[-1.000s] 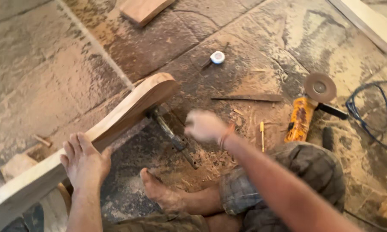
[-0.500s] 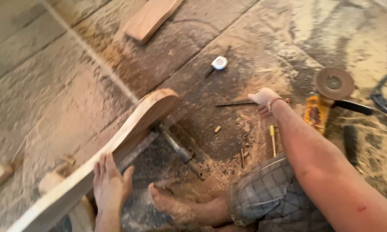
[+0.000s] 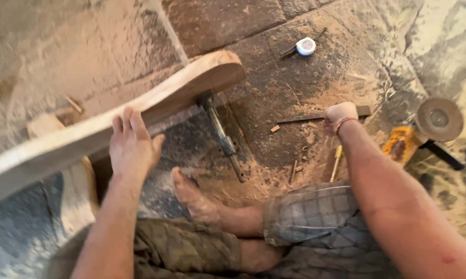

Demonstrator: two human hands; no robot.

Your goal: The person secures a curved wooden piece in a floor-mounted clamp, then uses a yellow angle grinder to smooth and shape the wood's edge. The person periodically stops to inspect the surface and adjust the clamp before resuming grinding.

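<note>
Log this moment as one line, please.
left hand: flat on curved wooden piece | right hand: closed on long dark tool on floor

Stone-slab floor, coated with sawdust; lying on it: a white tape measure, a flat dark file, a yellow-handled tool, a yellow angle grinder, wood offcuts, scattered chips.

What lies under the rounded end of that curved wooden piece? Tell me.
A metal clamp bar runs out from beneath the curved wooden piece across the dusty stone floor. Where the bar grips the wood is hidden by the wood itself.
</note>
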